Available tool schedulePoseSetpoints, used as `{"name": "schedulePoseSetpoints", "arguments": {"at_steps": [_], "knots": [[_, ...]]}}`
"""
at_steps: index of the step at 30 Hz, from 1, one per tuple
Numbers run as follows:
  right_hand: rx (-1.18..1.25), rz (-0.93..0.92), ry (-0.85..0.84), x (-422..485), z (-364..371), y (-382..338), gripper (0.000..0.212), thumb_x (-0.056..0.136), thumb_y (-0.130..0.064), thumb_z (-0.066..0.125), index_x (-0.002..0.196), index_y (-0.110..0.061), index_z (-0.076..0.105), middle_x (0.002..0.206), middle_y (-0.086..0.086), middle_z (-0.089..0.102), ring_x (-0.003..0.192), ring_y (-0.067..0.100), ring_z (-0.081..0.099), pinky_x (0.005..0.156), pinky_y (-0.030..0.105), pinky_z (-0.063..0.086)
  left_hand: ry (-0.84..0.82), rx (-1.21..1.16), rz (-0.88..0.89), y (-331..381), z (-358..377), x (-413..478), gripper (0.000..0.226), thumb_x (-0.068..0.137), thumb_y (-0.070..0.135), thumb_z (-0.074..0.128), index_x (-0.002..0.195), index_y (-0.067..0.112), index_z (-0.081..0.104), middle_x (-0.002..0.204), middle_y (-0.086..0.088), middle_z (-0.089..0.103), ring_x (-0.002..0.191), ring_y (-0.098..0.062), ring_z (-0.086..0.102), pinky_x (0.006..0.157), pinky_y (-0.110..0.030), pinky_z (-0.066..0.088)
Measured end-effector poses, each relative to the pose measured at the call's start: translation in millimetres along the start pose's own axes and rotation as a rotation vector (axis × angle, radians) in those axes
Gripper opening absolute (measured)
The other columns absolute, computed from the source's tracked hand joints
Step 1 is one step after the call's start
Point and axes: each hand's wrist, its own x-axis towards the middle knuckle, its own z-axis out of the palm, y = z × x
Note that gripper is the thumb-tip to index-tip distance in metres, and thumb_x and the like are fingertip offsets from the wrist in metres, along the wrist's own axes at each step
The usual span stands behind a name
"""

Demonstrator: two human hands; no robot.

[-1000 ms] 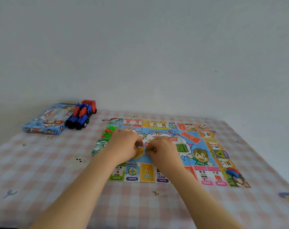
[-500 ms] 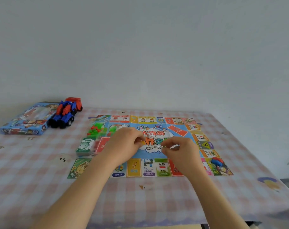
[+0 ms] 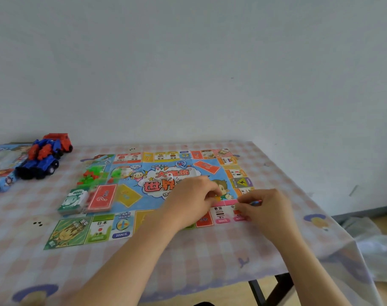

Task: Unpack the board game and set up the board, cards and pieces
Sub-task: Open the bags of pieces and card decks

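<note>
Far left of both hands, the game box (image 3: 0, 171) lies on the table (image 3: 188, 261), and a toy truck (image 3: 43, 161) sits beside it. Closer, but still left of the left hand (image 3: 192, 202), are green and red pieces (image 3: 89, 176), a green money pile (image 3: 73, 200) and a red card pile (image 3: 100, 198) on the board (image 3: 100, 228). A white die (image 3: 170, 178) sits just behind the left hand. Its fingers are curled; I cannot tell if they hold anything. Just right of it, the right hand (image 3: 267, 209) pinches a small blue and red piece (image 3: 255, 203) over the board's near right corner.
</note>
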Motion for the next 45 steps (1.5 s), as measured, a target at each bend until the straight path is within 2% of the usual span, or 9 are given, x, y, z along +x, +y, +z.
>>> {"name": "schedulePoseSetpoints", "arguments": {"at_steps": [3, 8, 12, 15, 18, 29, 34, 39, 45], "knots": [[-0.002, -0.018, 0.036, 0.2, -7.1, 6.7, 0.015, 0.075, -0.019, 0.078, 0.087, -0.026, 0.075, 0.087, -0.01, 0.063, 0.066, -0.001, 0.053, 0.051, 0.008, 0.035, -0.019, -0.01, 0.023, 7.9, 9.5, 6.9, 0.023, 0.093, 0.026, 0.056, 0.113, 0.027, 0.067, 0.107, 0.006, 0.064, 0.097, -0.01, 0.059, 0.085, -0.025, 0.048], [-0.056, -0.053, 0.174, 0.1, -20.0, 20.4, 0.009, 0.079, -0.021, 0.074, 0.085, -0.026, 0.076, 0.086, -0.009, 0.065, 0.065, 0.001, 0.05, 0.05, 0.012, 0.031, 0.013, -0.023, 0.024, 12.8, 21.9, 13.7, 0.024, 0.093, 0.028, 0.056, 0.115, 0.027, 0.065, 0.109, 0.008, 0.064, 0.097, -0.008, 0.059, 0.087, -0.025, 0.048], [-0.172, -0.085, 0.091, -3.1, -11.7, 17.2, 0.013, 0.076, -0.034, 0.075, 0.088, -0.03, 0.075, 0.086, -0.013, 0.059, 0.074, 0.008, 0.052, 0.058, 0.022, 0.035, 0.084, -0.056, 0.019, 14.3, 29.1, 14.9, 0.025, 0.093, 0.026, 0.057, 0.116, 0.027, 0.065, 0.109, 0.01, 0.064, 0.096, -0.007, 0.059, 0.085, -0.026, 0.049], [-0.252, -0.089, 0.072, -4.2, -5.7, 15.4, 0.014, 0.077, -0.038, 0.073, 0.089, -0.032, 0.074, 0.085, -0.015, 0.055, 0.077, 0.007, 0.049, 0.057, 0.018, 0.034, 0.119, -0.065, 0.034, 11.3, 35.2, 14.0, 0.024, 0.092, 0.025, 0.058, 0.115, 0.025, 0.066, 0.109, 0.009, 0.065, 0.097, -0.007, 0.06, 0.084, -0.024, 0.048], [-0.237, -0.066, 0.073, -3.4, -10.1, 21.4, 0.01, 0.078, -0.036, 0.073, 0.086, -0.031, 0.074, 0.083, -0.014, 0.056, 0.077, 0.006, 0.049, 0.057, 0.017, 0.034, 0.137, -0.072, 0.044, 8.1, 39.1, 13.1, 0.023, 0.092, 0.023, 0.058, 0.114, 0.024, 0.067, 0.109, 0.009, 0.065, 0.097, -0.005, 0.059, 0.083, -0.018, 0.045], [-0.18, -0.046, 0.107, -1.4, -18.7, 28.6, 0.009, 0.075, -0.032, 0.077, 0.075, -0.034, 0.068, 0.074, -0.014, 0.057, 0.069, 0.003, 0.051, 0.054, 0.021, 0.034, 0.162, -0.077, 0.051, 9.1, 39.3, 15.2, 0.022, 0.092, 0.02, 0.059, 0.112, 0.025, 0.068, 0.106, 0.011, 0.066, 0.093, -0.002, 0.06, 0.079, -0.012, 0.042], [-0.104, -0.043, 0.128, 0.3, -19.0, 30.7, 0.014, 0.072, -0.031, 0.079, 0.068, -0.034, 0.065, 0.071, -0.011, 0.059, 0.066, 0.006, 0.052, 0.055, 0.027, 0.04, 0.156, -0.112, 0.06, 10.8, 39.1, 14.5, 0.022, 0.09, 0.023, 0.062, 0.111, 0.024, 0.068, 0.104, 0.01, 0.067, 0.09, -0.002, 0.06, 0.08, -0.017, 0.048], [0.067, -0.041, 0.242, 1.3, -29.6, 31.7, 0.012, 0.076, -0.027, 0.076, 0.068, -0.028, 0.068, 0.065, -0.012, 0.063, 0.054, 0.005, 0.048, 0.052, 0.026, 0.036, 0.094, -0.191, 0.072, 18.3, 38.9, 15.7, 0.023, 0.087, 0.023, 0.066, 0.11, 0.023, 0.068, 0.104, 0.009, 0.068, 0.089, -0.002, 0.061, 0.084, -0.019, 0.051], [0.085, -0.015, 0.25, 1.2, -33.1, 33.5, 0.008, 0.08, -0.026, 0.073, 0.072, -0.026, 0.07, 0.068, -0.015, 0.064, 0.059, -0.011, 0.049, 0.05, 0.022, 0.032, -0.01, -0.146, 0.08, 23.3, 36.8, 15.8, 0.029, 0.086, 0.019, 0.066, 0.114, 0.025, 0.066, 0.106, 0.008, 0.067, 0.093, -0.003, 0.06, 0.087, -0.024, 0.051]]}}
